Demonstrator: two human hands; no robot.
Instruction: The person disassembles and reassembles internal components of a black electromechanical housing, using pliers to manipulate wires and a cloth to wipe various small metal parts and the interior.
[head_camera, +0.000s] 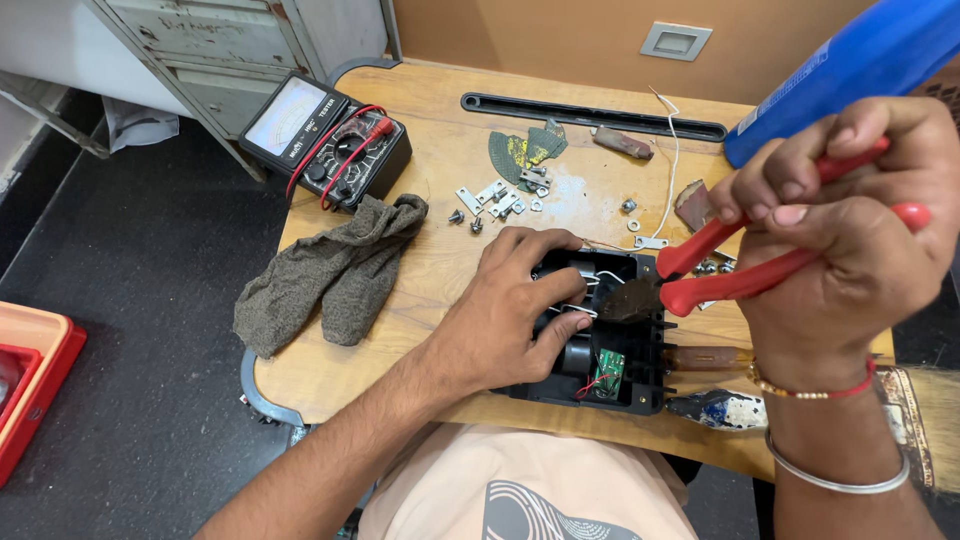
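A: Your right hand (850, 230) sits nearest the lens, fist closed round the red-handled pliers (720, 275). Long axis of the pliers runs from that hand down and left – nose dipping into the black housing (600, 335).

B: And your left?

A: Left hand (505, 315) lies palm-down on the housing's left half, fingers curled over the white wires (590, 285) inside. Gripping or only pinning them – cannot tell; fingertips are partly hidden. It is the nearer hand to the work; your right reaches it only through the pliers.

B: Where's the housing from you?

A: Dead centre, at the near edge of the wooden table (420, 110), just above your lap. Pliers nose meets it from the right, beside your left fingertips – near, whether touching I can't say.

B: Rest of the bench, big to small?

A: Grey cloth (330, 270) left of your left forearm. Black analogue meter (325, 140) with red leads at far left. Long black strip (590, 115) across the far side. Blue can (850, 70) behind your right hand. Green circuit board (608, 368) in the housing's near corner. Loose brackets and screws (495, 200) mid-table, well apart from both hands.
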